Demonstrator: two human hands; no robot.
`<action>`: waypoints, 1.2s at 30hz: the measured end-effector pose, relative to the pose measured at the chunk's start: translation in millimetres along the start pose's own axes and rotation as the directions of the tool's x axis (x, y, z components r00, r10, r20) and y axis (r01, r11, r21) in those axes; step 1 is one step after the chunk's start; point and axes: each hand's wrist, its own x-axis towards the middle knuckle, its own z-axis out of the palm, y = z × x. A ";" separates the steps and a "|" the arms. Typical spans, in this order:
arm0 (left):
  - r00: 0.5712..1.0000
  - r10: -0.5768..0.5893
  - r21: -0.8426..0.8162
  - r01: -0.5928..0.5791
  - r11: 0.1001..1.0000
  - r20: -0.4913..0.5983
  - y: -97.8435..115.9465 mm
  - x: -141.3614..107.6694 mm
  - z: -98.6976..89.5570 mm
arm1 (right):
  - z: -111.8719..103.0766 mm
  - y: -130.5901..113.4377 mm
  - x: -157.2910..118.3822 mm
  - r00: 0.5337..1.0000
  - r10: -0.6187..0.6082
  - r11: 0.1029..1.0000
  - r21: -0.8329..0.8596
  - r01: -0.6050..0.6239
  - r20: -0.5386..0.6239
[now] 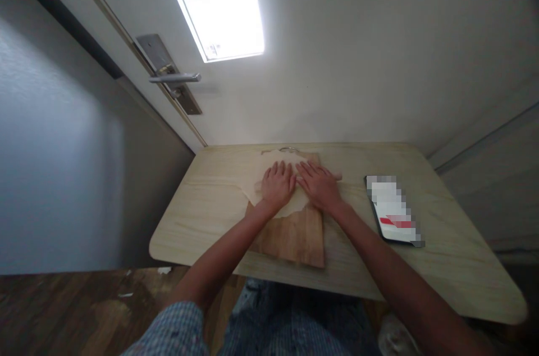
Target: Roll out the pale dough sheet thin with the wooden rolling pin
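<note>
From my remote seat, taking the wooden board as the clock's center and 12 o'clock as away from me, I have 2 hands working on the counter (189, 215). My left hand (278, 183) is palm down with its fingers extended and fairly close together. My right hand (319, 183) lies just beside it toward 3 o'clock, also palm down, fingers stretched out and slightly apart. Neither is curled into a grip; both rest flat over a slim rod (338, 176), whose tip shows past my right hand at 3 o'clock.

Under the hands I see a thin, pale sheet (290, 207), soft like dough, with an uneven edge. It covers much of the far part of the wooden board (295, 241) and runs past the board's side toward 9 o'clock. The board's near part is bare at 6 o'clock, and a curved metal handle (289, 149) shows at 12.

At 3 o'clock, well apart from the board, a phone (393, 210) lies face up, its lit screen partly pixelated, with a red band. Beyond the counter, toward 11 o'clock, I get a door lever (176, 78) and a bright glass pane (227, 13). The wood floor (101, 311) shows at 8 o'clock.
</note>
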 end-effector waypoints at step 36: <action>0.981 -0.174 -0.120 0.184 0.976 0.089 -29.1 129.4 19.1 | 19.0 30.9 122.3 0.915 0.391 0.920 -0.070 -0.385 0.102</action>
